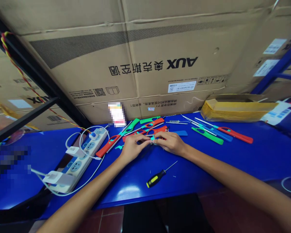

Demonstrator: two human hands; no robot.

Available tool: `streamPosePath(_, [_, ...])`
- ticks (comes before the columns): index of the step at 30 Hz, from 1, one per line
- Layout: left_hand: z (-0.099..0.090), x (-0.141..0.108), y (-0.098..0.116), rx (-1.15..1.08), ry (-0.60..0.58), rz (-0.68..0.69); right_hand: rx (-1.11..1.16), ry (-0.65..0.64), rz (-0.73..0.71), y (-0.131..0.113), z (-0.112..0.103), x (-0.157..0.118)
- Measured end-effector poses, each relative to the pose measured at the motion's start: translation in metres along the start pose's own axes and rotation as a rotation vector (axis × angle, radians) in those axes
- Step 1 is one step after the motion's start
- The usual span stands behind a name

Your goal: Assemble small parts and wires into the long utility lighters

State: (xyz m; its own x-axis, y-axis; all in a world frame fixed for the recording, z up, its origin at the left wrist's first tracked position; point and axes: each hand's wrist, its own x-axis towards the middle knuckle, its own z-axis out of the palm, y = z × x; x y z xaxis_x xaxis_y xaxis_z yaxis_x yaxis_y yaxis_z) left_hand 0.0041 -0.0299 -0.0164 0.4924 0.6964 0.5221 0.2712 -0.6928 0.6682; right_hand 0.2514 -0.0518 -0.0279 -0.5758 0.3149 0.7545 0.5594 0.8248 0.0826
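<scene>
Over the blue tabletop, my left hand (pixel 135 146) and my right hand (pixel 171 142) meet, fingertips pinched round a small teal plastic part (pixel 152 138). A thin pale strand shows by the fingers; its kind is unclear. Just behind lie parts of long-nosed lighters, among them red handle shells (pixel 157 130) and green ones (pixel 133 125). One loose teal piece (pixel 119 147) rests left of my left hand. Nearer me is a black and yellow screwdriver (pixel 156 178), its shaft pointing away to the right, with tiny metal pins (pixel 174 176) beside it.
On the left, a white power strip (pixel 89 147) carries chargers and looping cables. More lighters (pixel 235 134) lie at right, before a yellow-taped cardboard tray (pixel 223 113). A bright-screened phone (pixel 116 115) leans on the large carton (pixel 145 45) at the back.
</scene>
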Motion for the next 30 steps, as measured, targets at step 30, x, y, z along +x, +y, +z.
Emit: streamPosePath(30, [-0.0059,0.0035,0.0018,-0.16,0.052,-0.155,0.214,-0.035,0.171,-0.0027,-0.0009,0.0024])
